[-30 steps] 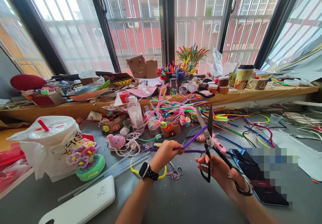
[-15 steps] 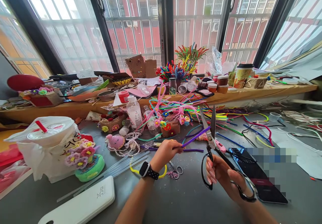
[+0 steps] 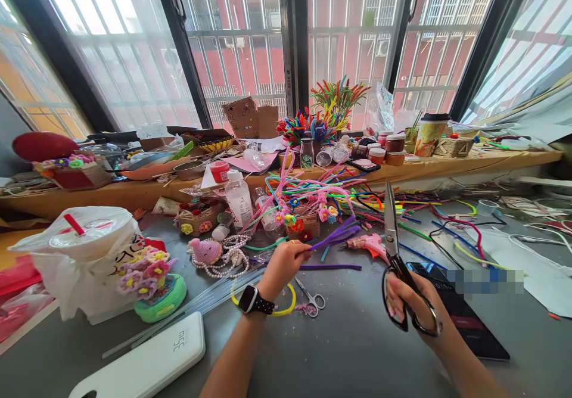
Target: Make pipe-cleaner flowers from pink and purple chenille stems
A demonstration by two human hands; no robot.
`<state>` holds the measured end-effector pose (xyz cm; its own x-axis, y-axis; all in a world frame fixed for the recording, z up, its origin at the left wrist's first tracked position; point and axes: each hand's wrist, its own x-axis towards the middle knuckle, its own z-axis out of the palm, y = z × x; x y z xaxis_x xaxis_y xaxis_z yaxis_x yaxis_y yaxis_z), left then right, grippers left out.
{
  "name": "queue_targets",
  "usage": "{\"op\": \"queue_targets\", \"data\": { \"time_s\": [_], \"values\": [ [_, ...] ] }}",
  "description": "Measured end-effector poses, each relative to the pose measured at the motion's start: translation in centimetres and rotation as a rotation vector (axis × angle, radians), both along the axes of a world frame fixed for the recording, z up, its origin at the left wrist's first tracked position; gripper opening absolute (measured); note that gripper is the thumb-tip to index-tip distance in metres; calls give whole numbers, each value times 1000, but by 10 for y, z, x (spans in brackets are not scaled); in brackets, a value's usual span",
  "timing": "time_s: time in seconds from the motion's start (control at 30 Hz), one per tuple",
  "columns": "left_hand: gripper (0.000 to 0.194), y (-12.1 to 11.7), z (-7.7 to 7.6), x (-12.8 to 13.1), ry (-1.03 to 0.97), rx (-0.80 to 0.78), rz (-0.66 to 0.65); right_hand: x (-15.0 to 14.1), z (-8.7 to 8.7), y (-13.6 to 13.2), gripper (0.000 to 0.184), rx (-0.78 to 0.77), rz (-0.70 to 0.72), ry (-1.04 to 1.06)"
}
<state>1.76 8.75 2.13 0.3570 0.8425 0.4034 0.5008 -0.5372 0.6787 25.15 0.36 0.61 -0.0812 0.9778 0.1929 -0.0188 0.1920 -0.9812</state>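
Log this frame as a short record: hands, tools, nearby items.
left hand: holding purple fuzzy stems
left wrist: black-banded watch
right hand: holding large scissors by the handles
large scissors: blades together, tips up, apart from the held stems
small scissors: lying on the gray table
pink glue gun: on the table, between the hands, farther back
phone: on the table, partly behind the right hand

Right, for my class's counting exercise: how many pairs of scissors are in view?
2: the large scissors, held blades up in the right hand, and the small scissors, lying on the grey table near the left hand. Others may be hidden among the clutter.
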Motion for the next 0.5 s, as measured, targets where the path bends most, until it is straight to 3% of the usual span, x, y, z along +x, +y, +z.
{"op": "queue_targets", "data": {
  "time_s": [0.13,0.3,0.5],
  "values": [
    [21,3,8,-15,-178,7,105,17,0,-6,24,25,-127,-517],
    [26,5,16,-32,-376,-4,187,35,-13,-16,22,103,-30,-1035],
    [24,5,23,-48,-521,-4,201,40,-15,-20,13,50,109,-1247]
  ]
}}
